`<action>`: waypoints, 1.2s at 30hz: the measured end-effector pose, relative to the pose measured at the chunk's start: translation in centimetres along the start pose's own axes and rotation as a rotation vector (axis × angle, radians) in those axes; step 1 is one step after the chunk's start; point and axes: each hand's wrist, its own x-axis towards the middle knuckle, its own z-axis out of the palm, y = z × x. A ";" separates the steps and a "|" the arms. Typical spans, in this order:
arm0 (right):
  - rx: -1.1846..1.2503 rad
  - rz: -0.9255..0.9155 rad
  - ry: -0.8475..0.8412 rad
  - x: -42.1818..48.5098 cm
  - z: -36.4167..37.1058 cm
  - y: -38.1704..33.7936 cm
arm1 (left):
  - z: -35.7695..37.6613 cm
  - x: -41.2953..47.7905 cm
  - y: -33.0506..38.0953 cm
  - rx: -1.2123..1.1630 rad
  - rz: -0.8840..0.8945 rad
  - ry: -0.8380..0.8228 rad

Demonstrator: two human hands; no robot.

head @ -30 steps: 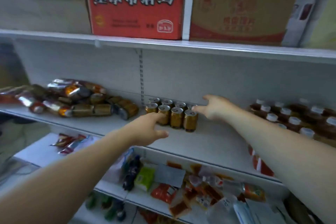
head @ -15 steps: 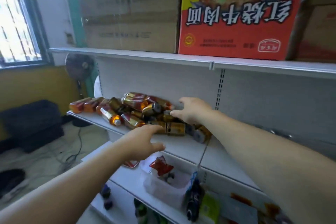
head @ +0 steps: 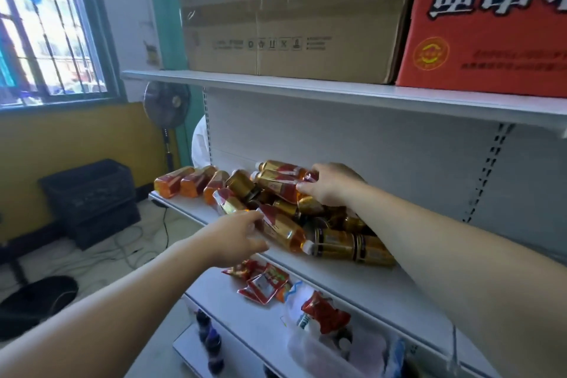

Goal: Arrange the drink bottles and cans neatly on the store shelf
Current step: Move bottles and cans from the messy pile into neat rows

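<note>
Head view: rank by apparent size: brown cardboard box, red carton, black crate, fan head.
1. brown cardboard box
2. red carton, cut off by the frame edge, so its full extent is unsure
3. black crate
4. fan head

The boxes sit nearer the camera than the crate and fan, which inflates them.

- Daylight pours in from the barred window (head: pixel 46 27) at upper left — its panes are blown out, almost white.
- The white shelf (head: pixel 362 291) is lit softly and evenly, with a faint shadow under the board above it.
- Small glints sit on the bottles (head: pixel 282 230) and cans (head: pixel 340 244).
- Wide-angle distortion bows the shelf edges and stretches the lower corners.
- The bottom edge goes soft — the packets (head: pixel 264 282) there look smeared.
</note>
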 end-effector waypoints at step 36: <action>-0.395 0.124 0.030 29.6 14.7 -5.9 | -5.1 33.1 -38.1 0.097 -0.351 -0.138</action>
